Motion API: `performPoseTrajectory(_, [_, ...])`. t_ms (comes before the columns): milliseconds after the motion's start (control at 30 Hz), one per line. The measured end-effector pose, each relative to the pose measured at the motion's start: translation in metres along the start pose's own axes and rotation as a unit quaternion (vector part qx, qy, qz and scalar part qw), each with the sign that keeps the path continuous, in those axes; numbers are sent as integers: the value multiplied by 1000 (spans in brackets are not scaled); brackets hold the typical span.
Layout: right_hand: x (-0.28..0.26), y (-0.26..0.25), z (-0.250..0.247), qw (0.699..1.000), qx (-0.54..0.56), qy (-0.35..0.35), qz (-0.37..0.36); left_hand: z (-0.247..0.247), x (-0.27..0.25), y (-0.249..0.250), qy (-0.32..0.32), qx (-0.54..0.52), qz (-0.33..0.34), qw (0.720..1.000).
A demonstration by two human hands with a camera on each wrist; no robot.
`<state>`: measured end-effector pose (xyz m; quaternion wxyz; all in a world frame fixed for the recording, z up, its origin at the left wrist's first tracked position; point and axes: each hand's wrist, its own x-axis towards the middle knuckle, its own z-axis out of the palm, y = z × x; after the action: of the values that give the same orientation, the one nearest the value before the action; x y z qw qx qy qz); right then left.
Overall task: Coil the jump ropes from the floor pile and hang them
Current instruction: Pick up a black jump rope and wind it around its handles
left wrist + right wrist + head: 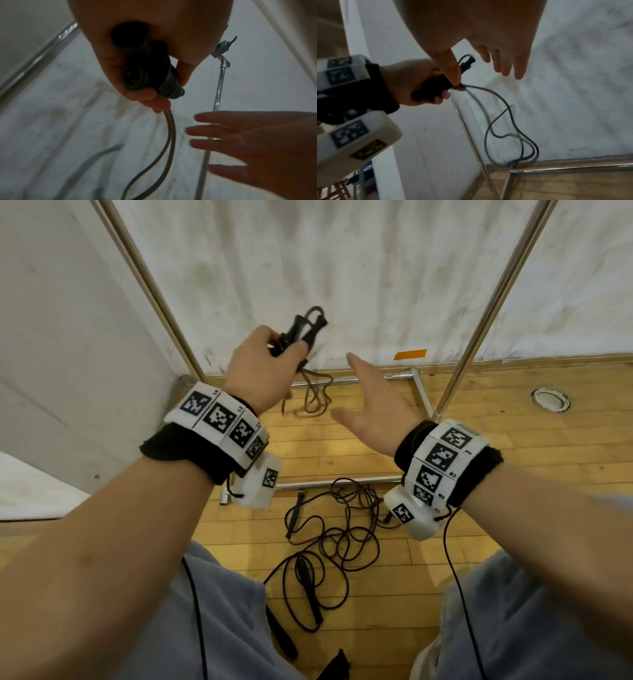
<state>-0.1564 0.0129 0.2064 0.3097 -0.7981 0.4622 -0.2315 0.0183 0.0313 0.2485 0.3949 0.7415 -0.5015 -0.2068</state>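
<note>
**Rope in my left hand**

My left hand (260, 364) grips the jump rope (301, 332) handles, pointing up toward the wall; its cord hangs down. My right hand (370, 402) is spread, holding nothing. Only the left wrist view shows a hook (223, 47). More ropes (335, 542) lie on the floor (513, 542).

Even, bright indoor light fills the head view, its straight rack poles (493, 299) bowed by wide-angle distortion. Both wrist views are dim and grainy, with motion blur softening the right hand (257, 146).

black jump rope handles (301, 332), seemingly dark brown cord (315, 395), honey-yellow wooden floor (479, 412), orange tape (410, 354)
</note>
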Motion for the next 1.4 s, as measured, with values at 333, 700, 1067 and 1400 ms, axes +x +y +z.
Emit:
performPoseTrajectory(333, [1,-2,2,966,244,-35,75,-4,-10,18,-78,-140,32,987])
performPoseTrajectory(700, [5,3,-15,992,-105,-37,-58,6,3,-23,-76,303,125,942])
performPoseTrajectory(1067, [15,12,-34,994,-77,39,-70,44,-25,-11,-213,353,235,880])
performPoseTrajectory(1400, [21,19,-40,975,217,-19,40,25,-36,8,-190,149,237,941])
